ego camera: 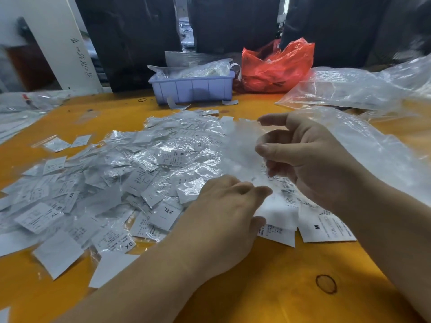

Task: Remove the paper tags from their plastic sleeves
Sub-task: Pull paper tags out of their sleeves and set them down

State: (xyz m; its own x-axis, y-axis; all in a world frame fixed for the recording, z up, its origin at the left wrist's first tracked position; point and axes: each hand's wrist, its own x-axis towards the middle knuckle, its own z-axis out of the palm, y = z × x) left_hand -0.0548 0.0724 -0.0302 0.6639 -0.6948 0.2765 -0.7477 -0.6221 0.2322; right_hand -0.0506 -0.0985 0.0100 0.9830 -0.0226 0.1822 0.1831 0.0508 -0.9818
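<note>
A heap of paper tags in plastic sleeves [130, 173] covers the left and middle of the orange worktop [268, 287]. The left hand [224, 220] pinches a blurred sleeve [245, 157] by its near edge; the right hand [310, 159] hovers with fingers loosely curled, grasping nothing clearly visible.
</note>
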